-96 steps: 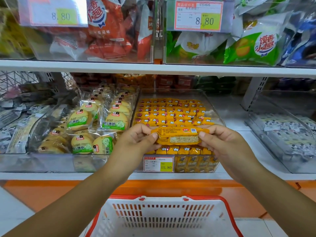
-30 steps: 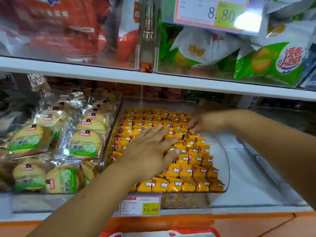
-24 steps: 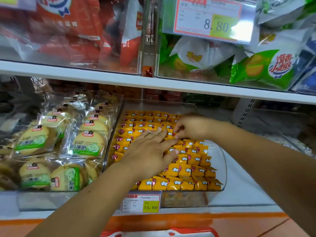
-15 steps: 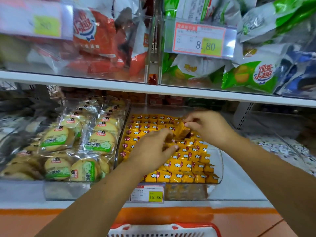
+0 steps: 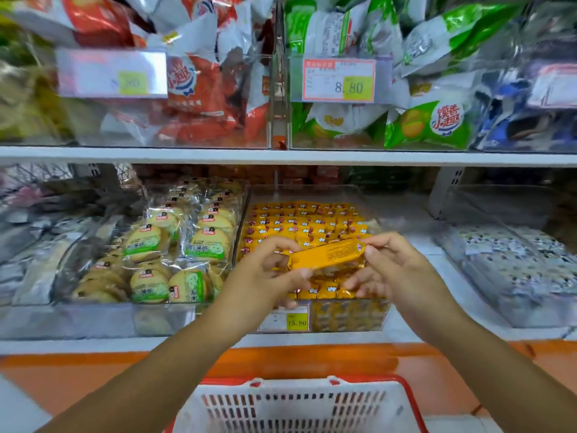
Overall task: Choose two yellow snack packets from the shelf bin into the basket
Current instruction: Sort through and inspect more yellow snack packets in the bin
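Observation:
I hold a long yellow snack packet [image 5: 327, 255] crosswise in front of the clear shelf bin [image 5: 352, 317], its printed back facing me. My left hand [image 5: 268, 273] pinches its left end and my right hand [image 5: 393, 270] pinches its right end. Behind it the bin holds several rows of the same yellow packets [image 5: 306, 220]. The white basket with a red rim [image 5: 412, 398] sits below my arms at the bottom of the view; only its far wall shows, so what lies inside is hidden.
A bin of round biscuits in clear wrappers [image 5: 175, 245] stands left of the yellow bin. At right is a clear bin of black-and-white packets [image 5: 512, 264]. Above the white shelf board [image 5: 281, 156] hang red and green snack bags. An orange ledge [image 5: 93, 370] runs below.
Both hands were reaching into the bin, the left pressing on the packets. The right pulled one packet out; now both hands hold it toward me, and the basket has come into view.

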`<state>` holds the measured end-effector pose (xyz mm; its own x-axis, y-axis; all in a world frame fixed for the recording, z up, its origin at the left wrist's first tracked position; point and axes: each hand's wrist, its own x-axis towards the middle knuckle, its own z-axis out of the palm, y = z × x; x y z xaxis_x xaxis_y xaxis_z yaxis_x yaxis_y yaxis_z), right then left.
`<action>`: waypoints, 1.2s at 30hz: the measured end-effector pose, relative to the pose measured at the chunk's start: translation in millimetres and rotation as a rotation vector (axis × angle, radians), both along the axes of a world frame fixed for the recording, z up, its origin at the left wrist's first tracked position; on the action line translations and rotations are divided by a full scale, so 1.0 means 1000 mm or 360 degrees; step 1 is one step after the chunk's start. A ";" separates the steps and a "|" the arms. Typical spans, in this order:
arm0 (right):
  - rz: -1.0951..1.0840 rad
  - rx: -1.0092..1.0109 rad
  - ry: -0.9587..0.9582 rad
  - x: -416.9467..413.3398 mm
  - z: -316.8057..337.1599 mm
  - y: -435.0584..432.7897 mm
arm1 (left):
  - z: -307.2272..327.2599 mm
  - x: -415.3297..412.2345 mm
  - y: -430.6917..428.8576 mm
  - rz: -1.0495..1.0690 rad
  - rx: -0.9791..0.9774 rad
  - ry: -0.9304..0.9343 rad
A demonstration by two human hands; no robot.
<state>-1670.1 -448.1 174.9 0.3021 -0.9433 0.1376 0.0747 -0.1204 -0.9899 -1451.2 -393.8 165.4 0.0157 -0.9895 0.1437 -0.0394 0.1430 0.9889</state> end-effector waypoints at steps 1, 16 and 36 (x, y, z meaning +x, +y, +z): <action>0.0063 0.0089 -0.0056 0.002 -0.003 0.002 | -0.001 0.002 0.003 0.0042 0.0053 0.0104; 0.0196 0.0209 -0.0254 0.012 -0.019 -0.007 | -0.015 0.023 0.004 0.0038 0.0151 0.0579; -0.0003 -0.0103 -0.0068 0.010 -0.015 0.002 | -0.014 0.008 0.011 0.0293 0.0001 0.0389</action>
